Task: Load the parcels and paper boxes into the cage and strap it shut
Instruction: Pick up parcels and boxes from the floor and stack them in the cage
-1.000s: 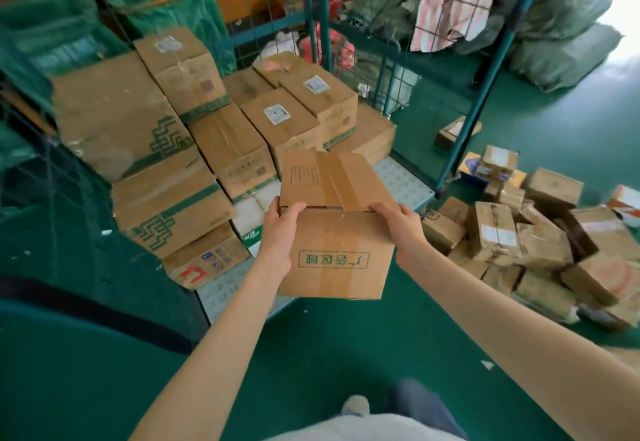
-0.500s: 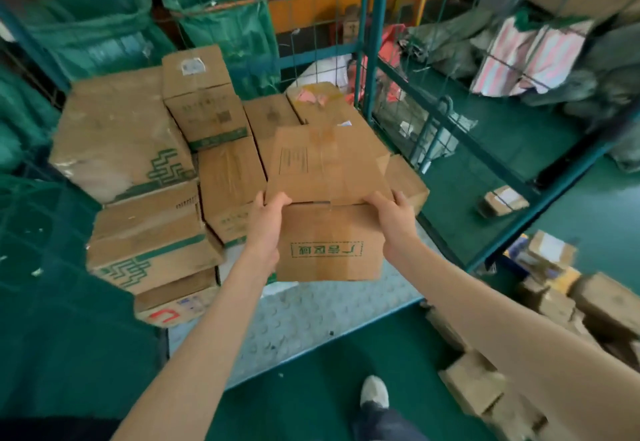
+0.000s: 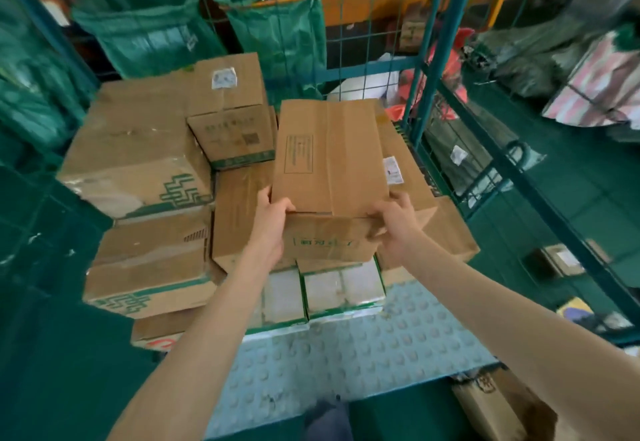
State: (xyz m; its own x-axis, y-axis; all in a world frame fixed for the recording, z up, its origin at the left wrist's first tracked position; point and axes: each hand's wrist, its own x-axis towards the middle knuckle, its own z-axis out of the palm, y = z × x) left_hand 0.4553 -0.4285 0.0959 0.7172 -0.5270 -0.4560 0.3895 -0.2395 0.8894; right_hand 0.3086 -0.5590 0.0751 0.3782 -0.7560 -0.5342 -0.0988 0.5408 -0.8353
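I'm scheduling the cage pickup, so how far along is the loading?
Done: a stack of brown cardboard boxes sits on the cage's grey studded floor. In hand: the left hand and right hand grip a brown cardboard box with green print over that stack. Left: another brown box lies outside on the green floor at the lower right, and the green cage frame shows no strap.

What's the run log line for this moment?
step: loading | box: over stack in cage | left grip: holds box | right grip: holds box
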